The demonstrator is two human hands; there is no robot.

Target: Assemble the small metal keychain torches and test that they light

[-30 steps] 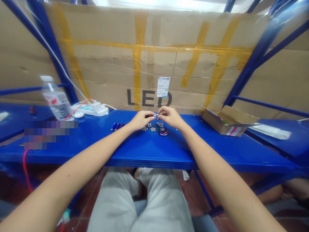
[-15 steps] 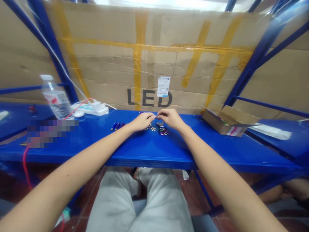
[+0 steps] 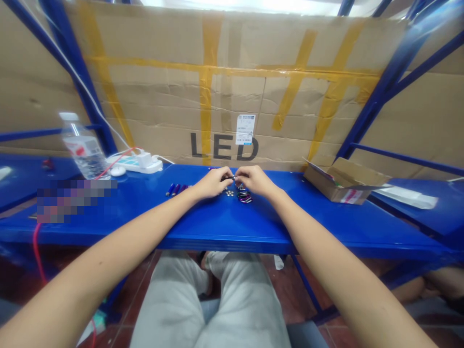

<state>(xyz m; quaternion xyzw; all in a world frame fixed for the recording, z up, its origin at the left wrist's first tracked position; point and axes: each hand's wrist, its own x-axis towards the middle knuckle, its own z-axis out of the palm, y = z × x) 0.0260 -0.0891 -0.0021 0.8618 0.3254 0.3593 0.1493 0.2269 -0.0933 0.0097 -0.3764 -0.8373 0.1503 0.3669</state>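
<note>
My left hand and my right hand meet fingertip to fingertip above the blue table. Pinched between them is a small, thin, dark piece, too small to name. Under the hands lie several small silvery metal parts. By the right hand is a little pile of shiny carabiner-like clips, some purple and green. Left of my left hand, several blue and purple cylinders stand or lie in a row, partly covered by that hand.
An open cardboard box stands to the right, beside a white strip. To the left are a water bottle and a white power strip with cables. A large cardboard sheet walls off the back. The blue table's front edge lies above my knees.
My fingers have shifted slightly around the small piece; the right hand is a little lower, covering more of the metal parts beneath. Other things stay where they were.
</note>
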